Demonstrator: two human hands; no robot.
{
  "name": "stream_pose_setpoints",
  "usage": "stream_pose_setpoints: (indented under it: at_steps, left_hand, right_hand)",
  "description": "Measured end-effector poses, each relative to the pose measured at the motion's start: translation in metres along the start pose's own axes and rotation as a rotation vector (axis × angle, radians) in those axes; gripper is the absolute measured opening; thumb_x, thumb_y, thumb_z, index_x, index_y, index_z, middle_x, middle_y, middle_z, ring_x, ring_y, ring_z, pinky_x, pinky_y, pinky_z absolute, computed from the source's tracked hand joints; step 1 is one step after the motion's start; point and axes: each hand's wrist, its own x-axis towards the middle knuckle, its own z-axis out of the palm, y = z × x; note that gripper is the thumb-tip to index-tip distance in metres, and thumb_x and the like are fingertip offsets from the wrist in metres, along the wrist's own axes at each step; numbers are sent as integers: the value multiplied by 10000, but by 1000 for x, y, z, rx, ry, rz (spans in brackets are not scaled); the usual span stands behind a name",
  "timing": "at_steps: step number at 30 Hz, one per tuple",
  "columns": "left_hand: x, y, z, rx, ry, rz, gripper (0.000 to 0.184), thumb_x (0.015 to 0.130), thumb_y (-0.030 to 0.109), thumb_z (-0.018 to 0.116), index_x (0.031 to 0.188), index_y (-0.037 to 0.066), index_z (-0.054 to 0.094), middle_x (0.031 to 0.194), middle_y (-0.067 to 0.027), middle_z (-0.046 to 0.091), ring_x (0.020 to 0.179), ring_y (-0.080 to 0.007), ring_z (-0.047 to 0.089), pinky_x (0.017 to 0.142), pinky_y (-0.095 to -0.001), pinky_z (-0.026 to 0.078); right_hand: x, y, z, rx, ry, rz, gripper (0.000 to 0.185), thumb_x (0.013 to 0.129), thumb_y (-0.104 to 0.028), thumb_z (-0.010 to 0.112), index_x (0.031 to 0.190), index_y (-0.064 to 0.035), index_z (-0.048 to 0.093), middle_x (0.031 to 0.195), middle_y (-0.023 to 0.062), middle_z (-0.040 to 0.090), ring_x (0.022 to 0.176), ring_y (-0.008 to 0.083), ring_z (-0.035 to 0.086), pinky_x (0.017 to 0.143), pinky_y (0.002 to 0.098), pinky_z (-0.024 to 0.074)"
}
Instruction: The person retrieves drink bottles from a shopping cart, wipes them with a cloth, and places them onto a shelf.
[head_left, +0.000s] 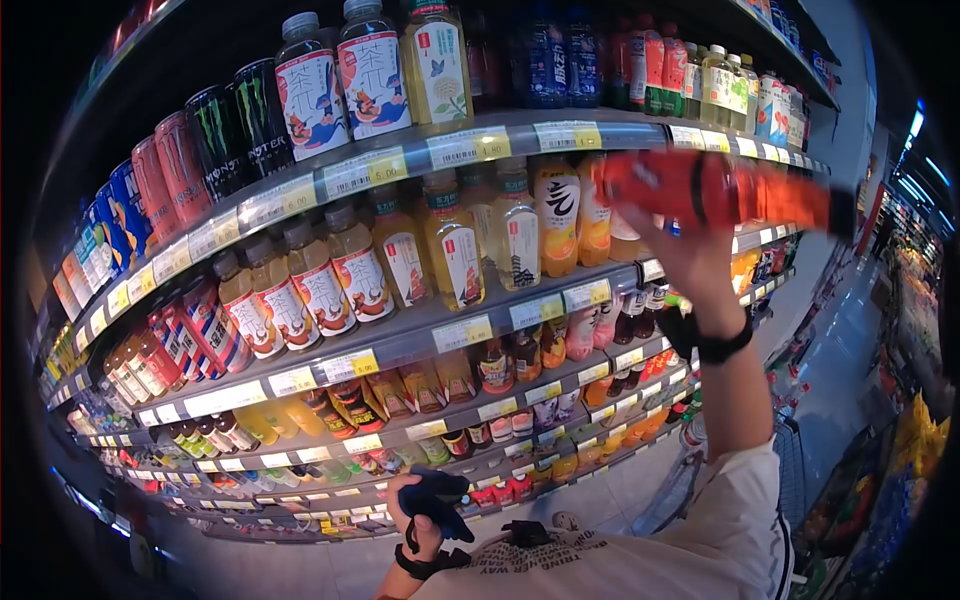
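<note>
Raised at the right, my right hand [688, 262] is closed around a red bottle [745, 195] with a dark cap. The bottle lies on its side, smeared by motion, in front of the shelf edge. A black band [725, 342] circles my right wrist. Low in the view, my left hand [424, 535] is closed on a dark navy object [436, 500] whose kind I cannot make out. Behind the raised hand stand bottles with orange pictures on their labels, such as one orange drink bottle [558, 215].
Curved drink shelves [440, 335] with price tags fill the front, holding tea bottles [358, 265] and energy drink cans [205, 135]. A wire shopping cart [788, 460] stands at the lower right, beside an aisle floor [845, 325]. Yellow packages [925, 435] are at the far right.
</note>
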Motion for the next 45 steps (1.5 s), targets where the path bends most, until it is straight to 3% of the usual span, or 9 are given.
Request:
stream_pose_setpoints:
  at_steps: [3, 6, 9, 13, 17, 25, 29, 38, 45]
  left_hand:
    - [-5, -6, -10, 124, 2, 154, 791, 787, 718, 702, 1136, 42, 484, 1086, -188, 578, 972, -289, 646, 869, -400, 534]
    - [-11, -20, -20, 152, 30, 249, 821, 743, 741, 722, 1135, 57, 493, 1090, -194, 568, 937, -312, 666, 854, -424, 543]
    - [-19, -14, -8, 41, 156, 201, 919, 678, 812, 705, 1158, 61, 483, 1090, -177, 554, 926, -316, 661, 861, -431, 543]
    - [-22, -21, -10, 85, 224, 240, 948, 628, 808, 741, 1172, 77, 479, 1124, -171, 531, 1032, -316, 615, 870, -428, 543]
    - [-27, -15, 5, 160, 328, 291, 956, 617, 798, 756, 1189, 84, 479, 1160, -165, 506, 1044, -321, 613, 893, -441, 541]
    - [-33, -31, 20, 296, 411, 261, 964, 630, 782, 767, 1217, 74, 481, 1214, -181, 506, 1050, -324, 616, 901, -445, 546]
    - [-17, -23, 46, 263, 392, 250, 975, 630, 796, 754, 1218, 67, 484, 1215, -186, 524, 1078, -325, 607, 943, -441, 525]
    - [-17, -27, 58, 360, 318, 194, 969, 692, 821, 688, 1235, 45, 480, 1186, -154, 512, 1052, -270, 597, 896, -377, 531]
    - [-12, -27, 63, 325, 349, 198, 974, 674, 770, 757, 1247, 35, 473, 1190, -199, 540, 1043, -308, 631, 902, -402, 547]
  right_hand:
    - [91, -2, 8, -62, -23, -350, 317, 798, -192, 846, 994, 0, 688, 960, 88, 745, 833, 187, 718, 776, 328, 559]
    - [141, 18, 31, -120, -85, -247, 416, 787, -243, 858, 1093, -12, 698, 984, 72, 738, 890, 174, 698, 817, 326, 549]
    - [165, 26, 53, 404, -288, 48, 135, 813, -81, 750, 921, -37, 683, 770, 53, 706, 709, 174, 687, 655, 323, 553]
    - [194, 47, 67, 7, -561, 251, 401, 785, -78, 822, 1136, -39, 632, 915, 77, 722, 793, 171, 698, 725, 313, 582]
    - [227, 114, 96, -195, -687, 149, 534, 711, -472, 877, 964, -22, 742, 835, 94, 733, 749, 159, 699, 686, 304, 560]
    - [231, 101, 78, -211, -894, 232, 732, 725, -656, 786, 1022, 10, 727, 900, 170, 720, 713, 255, 717, 665, 370, 569]
    - [231, 102, 81, -373, -891, 263, 711, 729, -713, 726, 995, -54, 762, 886, 70, 743, 729, 244, 700, 660, 340, 540]
    - [248, 66, 29, -477, -1022, -56, 506, 922, -486, 673, 1161, -40, 670, 828, 110, 717, 701, 207, 703, 690, 329, 563]
    - [233, 50, 44, -675, -1285, -114, 670, 895, -194, 593, 1531, -321, 421, 1209, 185, 678, 1033, 267, 681, 849, 363, 539]
